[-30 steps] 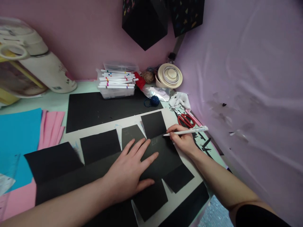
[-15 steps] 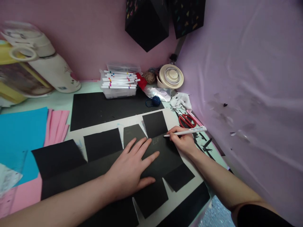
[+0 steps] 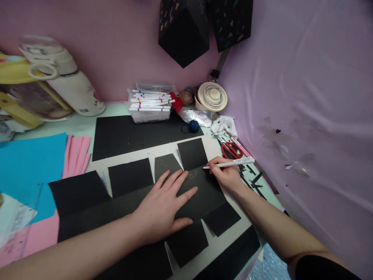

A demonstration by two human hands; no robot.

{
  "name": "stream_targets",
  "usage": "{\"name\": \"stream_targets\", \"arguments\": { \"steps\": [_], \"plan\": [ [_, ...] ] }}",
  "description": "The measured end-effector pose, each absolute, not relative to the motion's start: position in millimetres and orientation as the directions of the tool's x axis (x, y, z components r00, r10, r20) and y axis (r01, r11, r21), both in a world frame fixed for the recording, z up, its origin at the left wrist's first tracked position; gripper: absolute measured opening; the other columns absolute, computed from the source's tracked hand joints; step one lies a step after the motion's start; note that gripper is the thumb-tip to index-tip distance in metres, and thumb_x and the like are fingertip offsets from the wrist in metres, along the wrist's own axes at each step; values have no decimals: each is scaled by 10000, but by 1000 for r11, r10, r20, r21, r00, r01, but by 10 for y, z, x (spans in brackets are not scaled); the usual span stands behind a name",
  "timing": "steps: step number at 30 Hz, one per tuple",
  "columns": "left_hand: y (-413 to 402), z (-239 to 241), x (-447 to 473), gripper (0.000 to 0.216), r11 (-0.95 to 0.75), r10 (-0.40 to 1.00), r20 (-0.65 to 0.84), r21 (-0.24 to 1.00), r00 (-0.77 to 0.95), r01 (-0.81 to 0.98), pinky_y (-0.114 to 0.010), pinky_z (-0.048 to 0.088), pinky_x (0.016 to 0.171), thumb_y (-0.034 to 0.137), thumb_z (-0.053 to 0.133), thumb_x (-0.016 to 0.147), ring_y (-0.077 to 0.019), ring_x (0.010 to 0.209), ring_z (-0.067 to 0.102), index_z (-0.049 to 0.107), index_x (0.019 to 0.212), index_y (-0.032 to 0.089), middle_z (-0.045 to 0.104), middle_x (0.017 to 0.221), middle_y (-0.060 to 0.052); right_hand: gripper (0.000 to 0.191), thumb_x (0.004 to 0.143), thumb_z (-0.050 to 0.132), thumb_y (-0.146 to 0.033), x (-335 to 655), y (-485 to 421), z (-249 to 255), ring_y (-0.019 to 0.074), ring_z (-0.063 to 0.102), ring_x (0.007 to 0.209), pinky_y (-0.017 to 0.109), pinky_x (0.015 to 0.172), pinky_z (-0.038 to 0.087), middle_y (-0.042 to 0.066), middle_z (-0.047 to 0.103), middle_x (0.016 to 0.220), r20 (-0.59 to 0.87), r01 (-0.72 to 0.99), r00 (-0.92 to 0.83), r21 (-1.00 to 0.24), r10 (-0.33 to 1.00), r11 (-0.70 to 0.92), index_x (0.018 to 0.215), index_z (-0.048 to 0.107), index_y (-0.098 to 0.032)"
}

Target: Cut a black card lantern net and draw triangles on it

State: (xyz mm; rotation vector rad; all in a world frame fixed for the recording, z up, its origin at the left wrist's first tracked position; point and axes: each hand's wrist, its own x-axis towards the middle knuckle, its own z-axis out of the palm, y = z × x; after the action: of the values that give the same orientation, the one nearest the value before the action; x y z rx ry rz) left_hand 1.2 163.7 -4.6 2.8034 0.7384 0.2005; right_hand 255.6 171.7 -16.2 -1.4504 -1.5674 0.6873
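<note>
Cut black cardstock (image 3: 134,204) with several flaps along its edges lies over a light sheet on the table. My left hand (image 3: 164,206) rests on it, fingers spread and palm down. Between the fingers of my right hand (image 3: 225,175) is a white pen (image 3: 230,163), its tip at the fold line below the upper right flap. Faint light marks (image 3: 193,174) show on the black surface just left of the tip. Whether the tip touches the cardstock, I cannot tell.
Red-handled scissors (image 3: 231,149) and black paper scraps (image 3: 256,179) lie by the right wall. A box of white markers (image 3: 151,105) stands at the back. Blue paper (image 3: 26,167) and a white bottle (image 3: 75,87) are on the left. Black boxes (image 3: 184,37) hang above.
The view has shifted slightly, so everything sits a little further right, most of all on the left side. Both hands keep nearly the same pose on the cardstock.
</note>
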Motion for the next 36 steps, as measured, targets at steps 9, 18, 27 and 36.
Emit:
{"name": "stream_targets", "arguments": {
  "steps": [9,18,27,36],
  "plan": [
    [1637,-39,15,722,-845,500,75,262,863,466,-583,207,1139,587,638,816,-371,1430,283,437,1443,292,322,1557,-165,150,823,573,-204,2559,1712,-167,146,585,589,260,585,445,-8,645,614,201,516,52,-844,978,146,717,679,-191],
    [1637,-38,16,720,-844,500,78,269,862,465,-582,212,1140,585,638,817,-371,1429,285,433,1444,296,318,1560,-158,156,788,549,-182,2557,1717,-125,133,565,558,246,556,431,-14,627,587,200,508,22,-846,980,161,674,656,-190],
    [1637,-43,13,717,-840,505,94,284,858,463,-581,200,1147,587,641,815,-369,1428,285,439,1438,295,319,1562,-147,153,788,558,-186,2555,1708,-122,130,552,532,246,529,424,-13,622,567,175,475,69,-871,982,122,680,666,-188],
    [1634,-38,10,717,-838,506,86,282,858,466,-576,201,1148,587,643,814,-366,1428,285,445,1436,292,318,1563,-145,156,836,575,-220,2562,1705,-183,133,562,554,248,548,440,-11,628,594,156,476,77,-874,985,101,725,679,-187]
  ]
}}
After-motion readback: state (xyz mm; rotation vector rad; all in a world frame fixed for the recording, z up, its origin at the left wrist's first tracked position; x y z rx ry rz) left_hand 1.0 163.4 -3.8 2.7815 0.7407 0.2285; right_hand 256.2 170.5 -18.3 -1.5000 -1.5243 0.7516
